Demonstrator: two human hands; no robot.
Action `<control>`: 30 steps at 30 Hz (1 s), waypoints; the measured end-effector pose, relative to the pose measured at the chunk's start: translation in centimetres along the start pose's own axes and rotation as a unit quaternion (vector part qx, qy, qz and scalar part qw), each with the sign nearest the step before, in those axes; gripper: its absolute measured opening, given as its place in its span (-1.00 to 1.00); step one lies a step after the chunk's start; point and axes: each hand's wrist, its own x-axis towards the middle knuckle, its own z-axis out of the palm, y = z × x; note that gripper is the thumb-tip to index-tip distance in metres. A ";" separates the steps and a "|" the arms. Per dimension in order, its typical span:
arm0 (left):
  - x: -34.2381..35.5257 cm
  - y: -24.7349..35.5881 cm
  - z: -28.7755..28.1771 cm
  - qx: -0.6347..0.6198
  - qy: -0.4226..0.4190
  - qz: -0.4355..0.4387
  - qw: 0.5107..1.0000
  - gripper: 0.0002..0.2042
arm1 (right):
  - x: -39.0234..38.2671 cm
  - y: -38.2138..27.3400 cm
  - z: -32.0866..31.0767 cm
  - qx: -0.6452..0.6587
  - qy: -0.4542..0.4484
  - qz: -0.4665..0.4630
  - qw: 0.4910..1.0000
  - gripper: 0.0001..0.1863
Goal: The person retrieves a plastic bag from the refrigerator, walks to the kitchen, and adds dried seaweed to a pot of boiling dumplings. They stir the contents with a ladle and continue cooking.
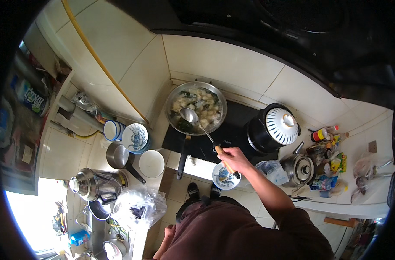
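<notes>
My right hand (pixel 235 159) is closed around the wooden handle of a metal ladle (pixel 189 115). The ladle's bowl is over the soup at the front of a wide steel pan (pixel 168 104). Pale chunks and dark green leaves fill the pan, which has a long black handle toward me. Just below my right hand is a white bowl with a blue pattern (pixel 225 182), partly hidden by the ladle handle. Down by my left side is my left hand (pixel 168 236), away from the cookware; its fingers are mostly hidden.
A black pot with a striped lid (pixel 282 125) stands right of the pan, near a steel kettle (pixel 298 170) and several bottles. On the left are stacked bowls (pixel 135 138), a saucepan (pixel 117 154), a white bowl (pixel 152 164), a steel flask (pixel 95 185) and a plastic bag (pixel 139 203).
</notes>
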 end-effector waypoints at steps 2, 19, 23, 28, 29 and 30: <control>0.0 1.1 -0.3 -0.016 -0.011 0.039 0.999 -0.65 | 1.4 1.3 0.3 -0.059 0.021 -0.052 0.997 -0.74; 1.5 -4.0 0.0 0.007 0.008 0.024 1.000 -0.64 | -3.8 0.8 0.0 -0.230 0.022 -0.077 0.970 -0.75; 0.9 -1.2 -0.4 0.076 0.004 0.038 0.996 -0.62 | -2.9 -0.7 0.6 -0.227 0.039 -0.063 0.971 -0.71; 2.5 0.2 -0.6 0.050 -0.027 0.063 0.996 -0.66 | -0.8 1.4 1.0 -0.256 0.073 -0.131 0.955 -0.72; 2.8 0.2 -0.5 0.028 -0.025 0.047 0.998 -0.66 | -1.0 1.1 1.1 -0.238 0.060 -0.119 0.962 -0.72; 2.7 0.0 -0.3 0.014 -0.019 0.038 0.999 -0.67 | -1.2 0.9 1.1 -0.221 0.047 -0.106 0.968 -0.72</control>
